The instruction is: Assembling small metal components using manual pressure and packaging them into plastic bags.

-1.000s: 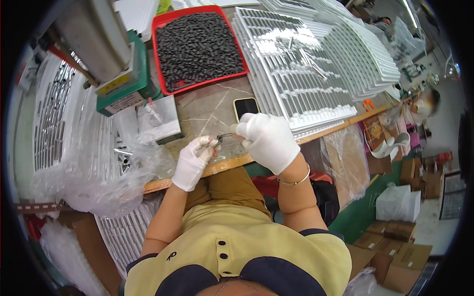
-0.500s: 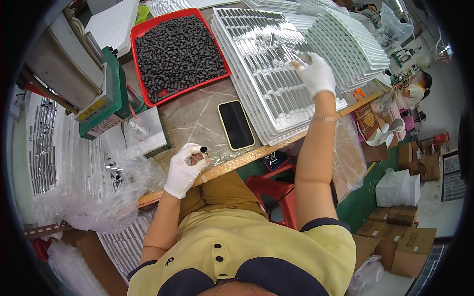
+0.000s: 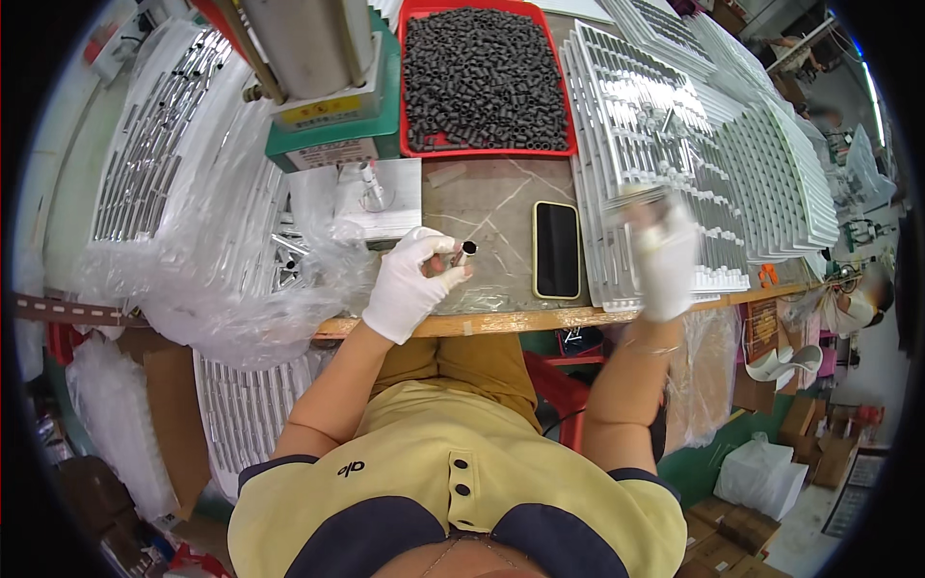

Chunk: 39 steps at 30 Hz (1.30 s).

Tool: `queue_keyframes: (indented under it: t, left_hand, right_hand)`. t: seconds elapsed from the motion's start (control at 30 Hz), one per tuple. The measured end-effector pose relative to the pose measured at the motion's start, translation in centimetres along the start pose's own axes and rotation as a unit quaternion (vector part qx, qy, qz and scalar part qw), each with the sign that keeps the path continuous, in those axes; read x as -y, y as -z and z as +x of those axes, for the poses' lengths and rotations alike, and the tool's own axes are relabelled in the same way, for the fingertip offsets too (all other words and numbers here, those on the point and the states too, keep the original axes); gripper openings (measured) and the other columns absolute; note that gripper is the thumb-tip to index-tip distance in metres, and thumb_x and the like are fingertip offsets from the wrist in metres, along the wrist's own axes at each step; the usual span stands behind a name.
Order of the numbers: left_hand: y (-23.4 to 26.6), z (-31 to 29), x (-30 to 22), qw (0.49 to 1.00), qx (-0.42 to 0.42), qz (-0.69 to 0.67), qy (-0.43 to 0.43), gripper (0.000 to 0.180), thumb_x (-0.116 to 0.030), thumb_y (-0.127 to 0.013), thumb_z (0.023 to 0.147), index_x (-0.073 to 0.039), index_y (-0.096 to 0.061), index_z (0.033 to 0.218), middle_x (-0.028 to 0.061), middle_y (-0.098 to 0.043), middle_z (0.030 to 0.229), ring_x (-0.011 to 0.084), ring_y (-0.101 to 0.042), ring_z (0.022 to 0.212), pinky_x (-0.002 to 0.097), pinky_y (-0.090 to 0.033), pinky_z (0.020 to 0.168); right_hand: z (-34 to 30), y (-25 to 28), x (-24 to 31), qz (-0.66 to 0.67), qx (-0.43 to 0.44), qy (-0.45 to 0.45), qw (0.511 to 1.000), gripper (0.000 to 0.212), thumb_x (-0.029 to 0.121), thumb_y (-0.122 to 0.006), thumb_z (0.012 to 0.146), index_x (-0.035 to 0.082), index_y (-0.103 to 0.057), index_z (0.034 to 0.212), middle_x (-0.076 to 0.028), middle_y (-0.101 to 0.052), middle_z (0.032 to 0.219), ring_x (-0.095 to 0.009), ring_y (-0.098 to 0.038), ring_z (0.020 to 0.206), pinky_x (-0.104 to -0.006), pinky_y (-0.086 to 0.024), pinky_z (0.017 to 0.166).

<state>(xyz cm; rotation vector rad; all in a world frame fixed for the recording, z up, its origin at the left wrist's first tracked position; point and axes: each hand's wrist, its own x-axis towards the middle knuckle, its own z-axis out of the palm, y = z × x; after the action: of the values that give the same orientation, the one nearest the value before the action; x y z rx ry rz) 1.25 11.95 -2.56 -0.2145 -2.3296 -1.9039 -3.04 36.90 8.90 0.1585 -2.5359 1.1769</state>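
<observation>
In my white-gloved left hand, pinched between thumb and fingers, is a short shiny metal tube, its dark open end facing up. My right hand, also gloved, is blurred by motion over the near part of a white ridged tray. Shiny metal tubes show as a smear at its fingertips; how many cannot be told. Rows of similar metal tubes lie in that tray. Between the two hands a phone with a dark screen rests on the table.
Behind the phone stands a red bin of small black sleeves. A green press with a metal base is at the left, beside plastic-wrapped tubes. More stacked white trays stand at the right. The wooden table edge runs before me.
My right hand has come away from the tubes farther up the tray, toward me, with metal tubes at its fingers. The left hand still pinches its tube. The whole view has turned.
</observation>
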Motion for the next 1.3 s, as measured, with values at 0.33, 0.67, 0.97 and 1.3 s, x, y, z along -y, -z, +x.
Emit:
queue_keyframes:
  t: [0.33,0.67,0.97,1.3]
  left_hand:
    - [3.8,-2.0,0.6,0.995,-0.066,0.077,-0.017,0.027,-0.006,-0.08,0.066,-0.005,-0.067,0.09,0.0025,-0.056,0.08,0.0123,-0.05,0.066,0.0265,-0.043,0.06]
    - [7.5,2.6,1.3,0.956,-0.229,0.183,0.025,0.044,-0.016,-0.082,0.064,-0.007,-0.064,0.104,0.0079,-0.06,0.09,0.0226,-0.058,0.074,0.0315,-0.049,0.073]
    - [11.6,4.4,1.5,0.951,-0.15,0.25,0.106,0.033,-0.02,-0.068,0.08,-0.002,-0.059,0.106,0.0153,-0.063,0.089,0.027,-0.064,0.083,0.0352,-0.05,0.074]
    - [11.6,-2.0,0.8,0.982,-0.065,-0.145,0.107,0.015,-0.013,-0.059,0.091,0.0,-0.055,0.098,0.0051,-0.064,0.085,0.0138,-0.061,0.08,0.0272,-0.048,0.074]
  right_hand:
    - [-4.2,-12.0,4.2,0.093,0.23,0.102,0.963,0.018,0.007,-0.07,0.078,0.002,-0.064,0.093,-0.01,-0.067,0.08,-0.015,-0.065,0.068,-0.0268,-0.051,0.064]
    - [-2.0,-18.3,2.8,0.156,0.184,0.047,0.969,0.02,0.019,-0.071,0.075,0.004,-0.064,0.086,-0.014,-0.066,0.08,-0.031,-0.065,0.073,-0.0378,-0.052,0.066]
    - [2.2,-22.5,5.6,-0.095,0.284,0.041,0.953,0.032,0.025,-0.065,0.076,0.01,-0.067,0.103,-0.017,-0.067,0.094,-0.033,-0.064,0.089,-0.0408,-0.05,0.08]
    - [-1.5,-19.2,2.9,0.025,0.214,0.039,0.976,0.056,0.031,-0.076,0.074,0.002,-0.059,0.119,-0.014,-0.069,0.094,-0.023,-0.066,0.086,-0.0334,-0.051,0.074]
